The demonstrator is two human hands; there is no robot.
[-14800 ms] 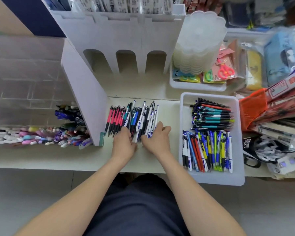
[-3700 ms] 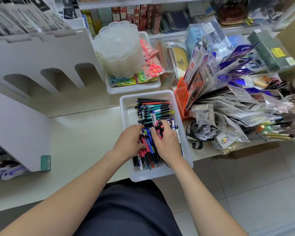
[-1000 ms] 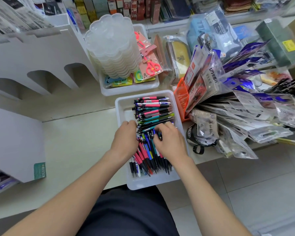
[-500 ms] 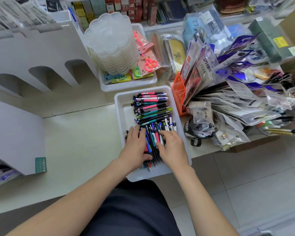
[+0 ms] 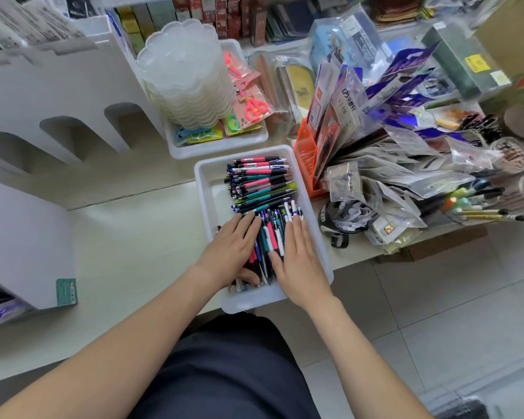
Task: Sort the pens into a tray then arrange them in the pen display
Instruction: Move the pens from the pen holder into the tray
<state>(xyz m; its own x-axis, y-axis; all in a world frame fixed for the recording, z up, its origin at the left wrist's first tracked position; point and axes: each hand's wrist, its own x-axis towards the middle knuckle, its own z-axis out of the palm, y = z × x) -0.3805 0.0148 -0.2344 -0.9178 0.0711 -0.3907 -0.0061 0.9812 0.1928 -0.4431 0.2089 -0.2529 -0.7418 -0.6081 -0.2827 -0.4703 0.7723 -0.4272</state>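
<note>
Right hand flattened onto jumbled multicoloured pens.

Very little can be read.

- Hanging packet: dark band with a white logo and a few characters, too blurred to read.
- Black item: white lettering at its edge, not decipherable.
- Green box: yellow label, print illegible.
- Teal sticker on the pen display side panel: fine print, unreadable.
- Pens in the tray: white printed bands on some barrels, too small to read.
</note>
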